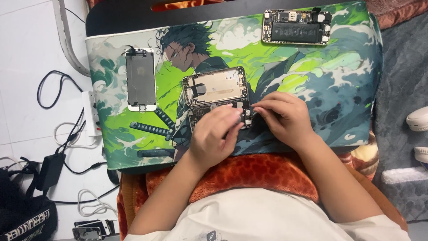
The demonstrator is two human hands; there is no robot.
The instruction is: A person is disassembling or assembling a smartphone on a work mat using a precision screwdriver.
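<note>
An opened gold phone housing lies on the green illustrated desk mat, its near half showing a circuit board. My left hand rests over the near end of this phone, fingers curled on the board. My right hand presses its fingertips at the phone's near right corner; whether it pinches a small part is hidden. A detached phone screen lies back side up at the mat's left. A second opened phone with a black battery sits at the far right.
A white power strip with cables lies on the floor left of the mat, beside a black adapter and black bag. More phone parts lie at bottom left. White slippers sit at right.
</note>
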